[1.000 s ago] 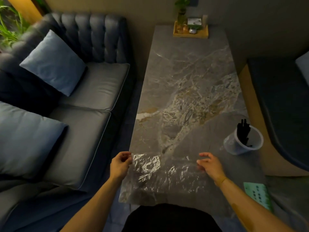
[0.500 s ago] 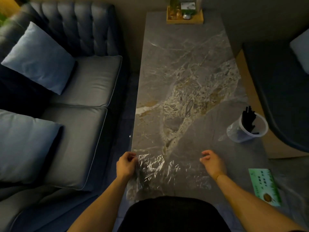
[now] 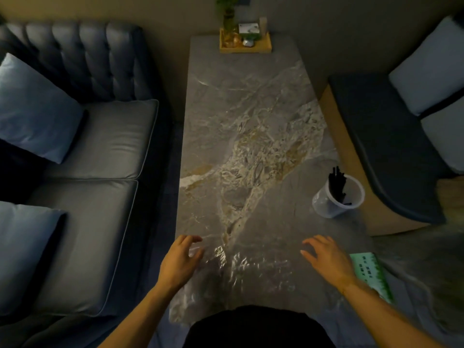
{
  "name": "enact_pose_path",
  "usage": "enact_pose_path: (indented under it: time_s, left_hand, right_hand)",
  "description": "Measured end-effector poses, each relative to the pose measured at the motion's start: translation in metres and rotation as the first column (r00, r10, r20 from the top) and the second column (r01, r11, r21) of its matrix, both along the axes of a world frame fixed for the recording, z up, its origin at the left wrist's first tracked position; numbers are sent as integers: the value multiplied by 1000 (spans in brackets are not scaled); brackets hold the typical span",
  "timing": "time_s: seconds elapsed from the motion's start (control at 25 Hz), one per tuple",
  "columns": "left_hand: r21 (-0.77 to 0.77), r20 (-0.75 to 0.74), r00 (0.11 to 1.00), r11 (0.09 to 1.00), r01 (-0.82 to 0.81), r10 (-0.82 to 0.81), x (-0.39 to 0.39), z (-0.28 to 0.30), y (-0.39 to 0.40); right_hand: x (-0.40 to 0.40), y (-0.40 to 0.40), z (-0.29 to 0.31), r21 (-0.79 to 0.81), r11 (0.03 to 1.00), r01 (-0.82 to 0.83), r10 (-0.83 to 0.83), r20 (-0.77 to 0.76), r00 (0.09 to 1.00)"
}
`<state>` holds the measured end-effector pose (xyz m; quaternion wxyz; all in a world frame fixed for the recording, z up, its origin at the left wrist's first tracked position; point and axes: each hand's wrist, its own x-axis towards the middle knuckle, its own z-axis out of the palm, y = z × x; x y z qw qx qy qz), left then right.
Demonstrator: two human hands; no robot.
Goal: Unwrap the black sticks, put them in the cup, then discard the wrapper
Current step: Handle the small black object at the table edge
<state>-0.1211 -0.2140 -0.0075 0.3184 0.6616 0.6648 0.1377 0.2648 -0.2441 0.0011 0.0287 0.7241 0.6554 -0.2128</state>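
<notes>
Wrapper: crinkled clear plastic wrapper is spread flat on the grey marble table, between both hands.
Left hand: fingers spread, nothing gripped.
Right hand: fingers spread, nothing gripped.
Sticks: thin black sticks are stood in the clear plastic cup, far right.

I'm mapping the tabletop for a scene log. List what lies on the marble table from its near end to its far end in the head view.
Clear plastic wrapper between the left hand and right hand → clear plastic cup holding the black sticks → wooden tray with a small plant.
</notes>
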Motion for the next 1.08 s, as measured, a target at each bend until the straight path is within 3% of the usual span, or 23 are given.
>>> enact_pose_path:
  time_s: [0.12,0.24,0.4,0.56,0.72,0.92,1.08]
  left_hand:
    - [-10,-132,951,960,279,-278,41,17,29]
    - [-5,-288,834,872,490,-470,89,29,61]
    - [47,-427,711,772,634,-558,152,47,104]
    - [93,-474,648,698,710,-596,215,75,140]
    - [102,-440,650,685,721,-619,268,101,158]
    - [17,-238,729,748,663,-641,320,94,148]
    - [24,-152,774,781,625,-615,336,69,132]
  right_hand:
    - [43,6,15,-2,997,-73,73,100,992]
    - [87,13,26,41,996,-78,72,126,989]
    - [139,31,37,127,991,-43,34,73,997]
    - [174,64,52,189,981,-47,44,24,999]
    - [175,100,61,278,961,-2,49,-161,986]
    - [164,134,56,5,986,-167,161,-286,944]
    - [154,143,37,-61,977,-203,182,-247,952]
